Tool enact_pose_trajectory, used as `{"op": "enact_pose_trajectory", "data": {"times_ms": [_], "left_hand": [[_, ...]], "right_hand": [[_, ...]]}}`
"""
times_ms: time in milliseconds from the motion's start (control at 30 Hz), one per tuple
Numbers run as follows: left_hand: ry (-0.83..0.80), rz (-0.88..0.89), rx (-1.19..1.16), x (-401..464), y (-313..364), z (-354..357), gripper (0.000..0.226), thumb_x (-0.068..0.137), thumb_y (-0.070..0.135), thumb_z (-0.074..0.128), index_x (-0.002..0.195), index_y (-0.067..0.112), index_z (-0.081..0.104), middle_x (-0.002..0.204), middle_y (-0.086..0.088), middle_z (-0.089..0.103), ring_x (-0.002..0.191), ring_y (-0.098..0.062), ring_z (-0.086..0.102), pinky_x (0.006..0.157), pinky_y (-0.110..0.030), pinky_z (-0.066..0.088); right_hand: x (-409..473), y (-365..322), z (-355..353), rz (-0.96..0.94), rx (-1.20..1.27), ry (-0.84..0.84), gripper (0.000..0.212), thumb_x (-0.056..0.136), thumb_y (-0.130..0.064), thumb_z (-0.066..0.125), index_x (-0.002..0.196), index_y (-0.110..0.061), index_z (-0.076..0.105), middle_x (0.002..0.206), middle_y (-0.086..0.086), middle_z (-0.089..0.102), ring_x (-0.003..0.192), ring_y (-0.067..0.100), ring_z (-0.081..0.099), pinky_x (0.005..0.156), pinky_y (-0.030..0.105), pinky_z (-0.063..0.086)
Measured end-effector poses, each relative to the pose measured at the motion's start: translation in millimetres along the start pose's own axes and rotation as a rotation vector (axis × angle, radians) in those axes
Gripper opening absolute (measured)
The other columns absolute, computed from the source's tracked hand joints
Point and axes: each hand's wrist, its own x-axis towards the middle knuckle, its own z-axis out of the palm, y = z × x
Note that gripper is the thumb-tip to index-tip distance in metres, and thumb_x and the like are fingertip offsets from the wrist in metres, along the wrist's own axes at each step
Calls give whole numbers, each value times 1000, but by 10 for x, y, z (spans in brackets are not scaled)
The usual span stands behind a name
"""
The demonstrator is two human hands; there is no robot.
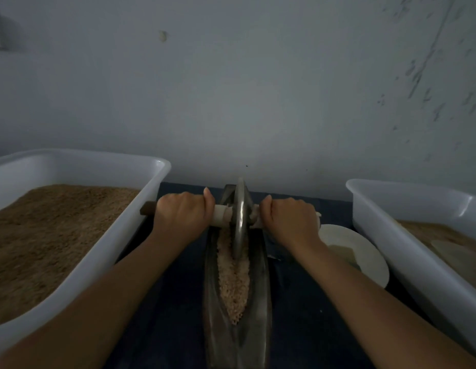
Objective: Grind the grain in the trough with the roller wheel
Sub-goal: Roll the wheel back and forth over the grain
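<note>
We are facing a pale wall (258, 89) that is closing off the whole far side at twelve o'clock, just behind the far tip of the trough. At nine o'clock a big white tub (141, 209) of brown ground meal is crowding in, its near corner lying just beside our left forearm; at three o'clock a second white tub (377, 225) is hemming us in the same way, so the only free lane is the dark cloth (178, 302) running from six to twelve between them. We are seeing no labels or writing anywhere. The long metal trough (263, 302) is lying along that lane, holding a strip of coarse grain (235, 283) down its middle. The roller wheel (240, 217) is standing upright on edge in the far half of the trough, its rim sitting in the grain. A pale round plate (364, 251) is resting at four o'clock, just beside the right wrist. Our left hand (183, 211) is gripping the axle handle (220, 215) at nine o'clock of the wheel, fingers wrapped over it; our right hand (290, 214) is gripping the opposite end at three o'clock, equally clenched.
</note>
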Motion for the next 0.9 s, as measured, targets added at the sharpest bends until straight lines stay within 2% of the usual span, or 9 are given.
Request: {"op": "enact_pose_trajectory", "data": {"times_ms": [167, 233, 300, 400, 533, 600, 700, 767, 900], "left_hand": [[-106, -14, -49, -15, -8, 8, 69, 34, 7, 92, 94, -13, 65, 47, -19, 55, 32, -26, 51, 34, -29, 43], [-224, 23, -19, -75, 15, -21, 71, 58, 13, 84, 115, -15, 52, 69, -22, 61, 51, -28, 60, 46, -33, 48], [-153, 60, 12, -191, 56, 41, 66, 88, 19, 57, 138, -7, 22, 104, -19, 59, 83, -28, 62, 66, -34, 47], [-191, 122, -20, -319, 80, -13, 63, 94, 21, 45, 141, -1, 9, 113, -14, 54, 92, -26, 58, 70, -32, 43], [-176, 113, -52, -473, 50, -275, 61, 88, 24, 58, 135, -2, 29, 95, -12, 60, 74, -22, 60, 61, -29, 46], [-143, 111, -141, -500, 47, -382, 54, 61, 20, 84, 102, -4, 58, 60, -9, 57, 43, -19, 53, 40, -26, 45], [-75, -37, -318, -474, 65, -412, 32, 61, 20, 83, 62, 6, 54, 39, 0, 40, 32, -17, 47, 31, -25, 41], [-118, -39, -283, -468, 82, -407, 33, 57, 23, 85, 64, 5, 58, 40, -1, 41, 33, -18, 49, 32, -25, 42], [-164, 49, -46, -385, 51, -239, 72, 43, 12, 89, 105, -11, 62, 57, -16, 60, 40, -26, 55, 38, -31, 47]], "right_hand": [[2, -19, 15, 19, -9, 3, 50, 96, -28, 36, 57, -9, 61, 59, 11, 62, 50, 26, 48, 50, 30, 17], [-88, -28, -46, 8, -20, -10, 50, 96, -28, 39, 53, -11, 58, 53, 8, 59, 45, 23, 39, 48, 28, 13], [-202, -57, -160, -2, 11, -12, 51, 94, -26, 42, 44, -15, 46, 42, 2, 48, 37, 19, 31, 45, 24, 7], [-365, -97, -348, -36, 27, -41, 49, 92, -27, 34, 45, -23, 24, 38, -10, 19, 35, 7, 12, 42, 23, 3], [-548, -76, -505, -76, -39, -165, 46, 98, -32, 15, 55, -24, 30, 46, -6, 30, 39, 8, 25, 43, 25, 14], [-619, -76, -580, -88, -13, -168, 44, 93, -37, 5, 57, -26, 28, 48, -5, 33, 40, 9, 29, 43, 23, 13], [-643, -101, -642, -113, -32, -137, 46, 90, -38, -3, 59, -24, 28, 48, -5, 27, 39, 10, 22, 43, 23, 8], [-613, -95, -591, -117, -52, -145, 46, 91, -37, -1, 60, -23, 30, 49, -5, 28, 40, 8, 23, 43, 23, 9], [-462, -71, -394, -17, -28, -124, 52, 97, -35, 15, 50, -22, 33, 46, -6, 32, 39, 7, 23, 43, 27, 13]]}}
